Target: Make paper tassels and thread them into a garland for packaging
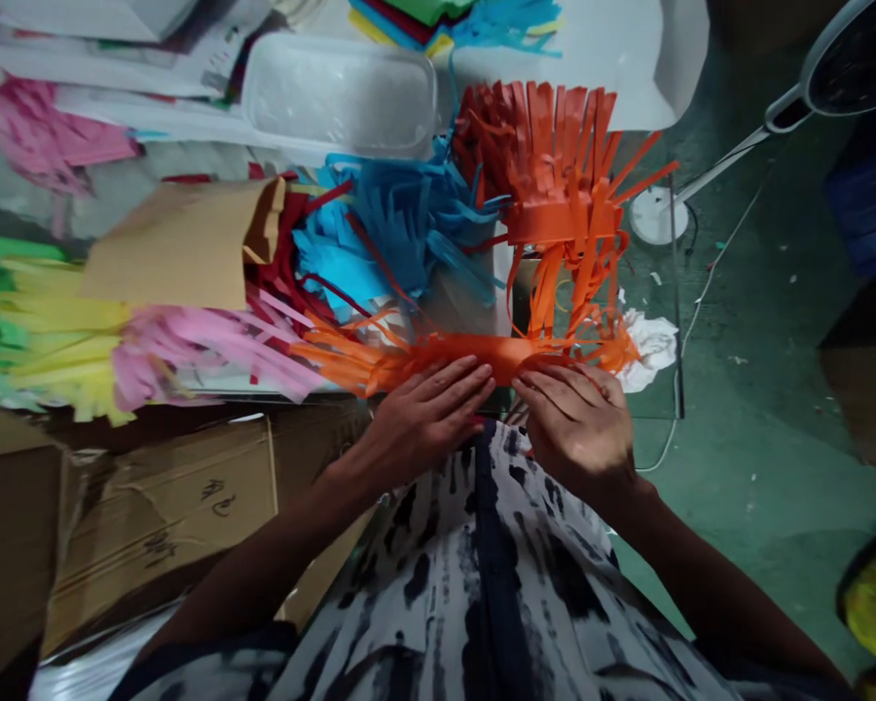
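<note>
A strip of orange fringed tissue paper (507, 358) lies crosswise at the table's front edge, its cut strands fanning out at both ends. My left hand (438, 409) is on its left half, fingers close together over the paper and the thumb on the near side. On the right half, my right hand (580, 419) has its fingers curled onto the paper; its thumb is hidden. Just beyond stands a bundle of orange fringed paper (547, 209), with loose strands hanging toward my right hand. Blue fringed paper (401, 224) lies to its left.
Pink (197, 355) and yellow fringed paper (65, 326) lie at left beside a brown paper bag (175, 243). A clear plastic box (340, 92) sits farther back. Crumpled white tissue (649, 350) is at right. Cardboard boxes (167, 516) stand below left; a fan (857, 58) stands right.
</note>
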The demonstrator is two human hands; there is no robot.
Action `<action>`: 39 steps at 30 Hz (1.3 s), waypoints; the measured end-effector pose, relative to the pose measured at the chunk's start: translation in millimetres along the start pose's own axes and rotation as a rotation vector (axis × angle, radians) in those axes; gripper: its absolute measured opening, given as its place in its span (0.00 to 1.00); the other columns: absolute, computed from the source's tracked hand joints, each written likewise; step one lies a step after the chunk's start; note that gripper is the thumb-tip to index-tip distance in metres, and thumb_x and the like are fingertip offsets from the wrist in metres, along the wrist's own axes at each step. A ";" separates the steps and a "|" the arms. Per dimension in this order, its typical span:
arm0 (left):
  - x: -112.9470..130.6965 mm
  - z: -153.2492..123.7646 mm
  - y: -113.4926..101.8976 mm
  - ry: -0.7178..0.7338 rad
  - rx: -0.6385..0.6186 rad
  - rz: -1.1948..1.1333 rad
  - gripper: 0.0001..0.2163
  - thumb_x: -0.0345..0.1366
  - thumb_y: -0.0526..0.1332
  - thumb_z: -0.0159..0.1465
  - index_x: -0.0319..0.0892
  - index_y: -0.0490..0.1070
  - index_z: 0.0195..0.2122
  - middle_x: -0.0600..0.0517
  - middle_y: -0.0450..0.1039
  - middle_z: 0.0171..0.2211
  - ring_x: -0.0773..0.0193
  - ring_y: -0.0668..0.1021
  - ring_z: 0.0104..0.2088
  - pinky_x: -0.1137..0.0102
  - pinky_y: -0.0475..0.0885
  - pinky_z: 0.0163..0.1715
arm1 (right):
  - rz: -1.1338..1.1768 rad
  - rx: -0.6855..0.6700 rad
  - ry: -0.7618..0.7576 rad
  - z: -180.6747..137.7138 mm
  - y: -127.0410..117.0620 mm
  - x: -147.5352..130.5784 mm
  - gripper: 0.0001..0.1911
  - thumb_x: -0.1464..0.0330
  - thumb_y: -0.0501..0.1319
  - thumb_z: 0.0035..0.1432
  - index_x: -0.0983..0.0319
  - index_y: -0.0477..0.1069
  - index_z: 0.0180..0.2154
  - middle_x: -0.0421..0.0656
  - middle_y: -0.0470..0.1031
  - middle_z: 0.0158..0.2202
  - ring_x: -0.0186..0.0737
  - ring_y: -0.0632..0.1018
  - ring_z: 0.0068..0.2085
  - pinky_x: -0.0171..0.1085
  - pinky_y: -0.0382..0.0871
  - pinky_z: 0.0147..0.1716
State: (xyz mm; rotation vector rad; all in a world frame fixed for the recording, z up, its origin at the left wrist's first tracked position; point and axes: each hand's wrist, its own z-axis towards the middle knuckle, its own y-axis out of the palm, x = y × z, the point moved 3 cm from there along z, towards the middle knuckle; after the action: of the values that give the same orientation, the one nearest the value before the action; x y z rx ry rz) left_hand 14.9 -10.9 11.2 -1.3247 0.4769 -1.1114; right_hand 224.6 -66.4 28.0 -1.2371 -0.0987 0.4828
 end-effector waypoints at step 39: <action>-27.5 3.4 -21.6 -0.486 0.230 0.017 0.08 0.40 0.66 0.71 0.44 0.78 0.36 0.49 0.82 0.38 0.54 0.78 0.43 0.59 0.69 0.45 | 0.068 -0.212 0.225 30.6 -3.7 31.8 0.16 0.59 0.57 0.75 0.59 0.76 0.38 0.43 0.80 0.36 0.49 0.75 0.45 0.47 0.56 0.48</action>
State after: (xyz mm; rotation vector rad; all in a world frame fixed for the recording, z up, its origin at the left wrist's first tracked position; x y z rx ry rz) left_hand -2.4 17.0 23.7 -1.3254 0.0000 -0.7657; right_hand 244.1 -27.4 35.8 -1.4983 0.0854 0.3958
